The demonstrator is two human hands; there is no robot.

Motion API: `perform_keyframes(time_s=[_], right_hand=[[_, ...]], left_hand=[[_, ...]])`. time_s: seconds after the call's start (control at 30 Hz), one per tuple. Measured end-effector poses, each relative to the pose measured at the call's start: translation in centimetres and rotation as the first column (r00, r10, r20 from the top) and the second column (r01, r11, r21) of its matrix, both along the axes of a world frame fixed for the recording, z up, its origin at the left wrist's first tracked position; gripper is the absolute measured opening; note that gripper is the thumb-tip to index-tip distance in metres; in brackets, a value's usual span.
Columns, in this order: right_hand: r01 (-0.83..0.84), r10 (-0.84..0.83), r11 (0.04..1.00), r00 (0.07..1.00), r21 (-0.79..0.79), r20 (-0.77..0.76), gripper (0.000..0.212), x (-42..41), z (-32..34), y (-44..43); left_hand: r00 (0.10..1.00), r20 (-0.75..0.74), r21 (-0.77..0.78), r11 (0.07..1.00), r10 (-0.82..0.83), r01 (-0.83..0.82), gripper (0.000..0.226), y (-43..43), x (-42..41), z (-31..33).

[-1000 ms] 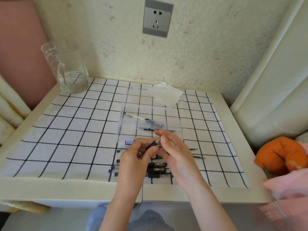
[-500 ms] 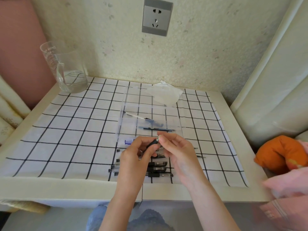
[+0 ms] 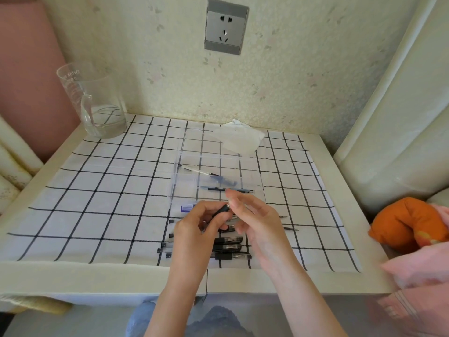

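While the left hand [image 3: 194,229] curls its fingers round the barrel of a black pen [image 3: 221,210], the right hand [image 3: 260,224] pinches the pen's metal tip between thumb and forefinger, its other fingers loosely bent behind. The black pen slants up from the left fingers to the right fingertips [image 3: 233,203], held in the air above the checked cloth [image 3: 97,203]. Directly under both sets of fingers, a row of pens [image 3: 229,248] lies side by side on the cloth. Two thin dark rods [image 3: 290,229] lie just to the right of the right fingers. Just beyond the fingertips stands a clear box [image 3: 252,166] with a blue pen [image 3: 228,189] lying nearest the fingers and another behind it. Farther beyond the fingers lies a crumpled tissue [image 3: 239,139]. Well off to the left of the fingers stands a glass jug [image 3: 94,103] with a little water, and well off to the right sits an orange cushion [image 3: 405,224].
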State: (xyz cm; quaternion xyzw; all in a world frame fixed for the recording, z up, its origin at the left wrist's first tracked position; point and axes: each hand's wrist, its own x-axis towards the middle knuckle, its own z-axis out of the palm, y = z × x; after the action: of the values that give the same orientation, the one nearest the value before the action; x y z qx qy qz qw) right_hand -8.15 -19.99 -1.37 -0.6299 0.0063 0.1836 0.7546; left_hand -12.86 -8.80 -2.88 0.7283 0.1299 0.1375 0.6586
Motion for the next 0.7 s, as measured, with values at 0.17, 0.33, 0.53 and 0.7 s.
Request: perform_keyframes(time_s=[0.17,0.33,0.53,0.7], right_hand=[[0.043,-0.043,0.999,0.999,-0.014,0.0,0.018,-0.13,0.36,0.08],[0.105,-0.105,0.994,0.994,-0.001,0.01,0.015,-0.22,0.62,0.42],[0.122,-0.12,0.991,0.992,-0.048,0.046,0.008,-0.22,0.46,0.4],[0.098,-0.098,0.994,0.995,-0.052,0.007,0.017,-0.15,0.8,-0.24]], left_hand=[[1.0,0.001,0.018,1.0,-0.012,0.012,0.014,-0.15,-0.1,-0.01],[1.0,0.006,0.0,1.0,0.0,0.0,0.015,-0.25,-0.1,0.08],[1.0,0.018,-0.022,1.0,0.015,-0.015,0.017,-0.41,-0.08,0.06],[0.998,-0.005,-0.03,0.998,-0.064,0.064,0.021,-0.3,-0.15,0.06]])
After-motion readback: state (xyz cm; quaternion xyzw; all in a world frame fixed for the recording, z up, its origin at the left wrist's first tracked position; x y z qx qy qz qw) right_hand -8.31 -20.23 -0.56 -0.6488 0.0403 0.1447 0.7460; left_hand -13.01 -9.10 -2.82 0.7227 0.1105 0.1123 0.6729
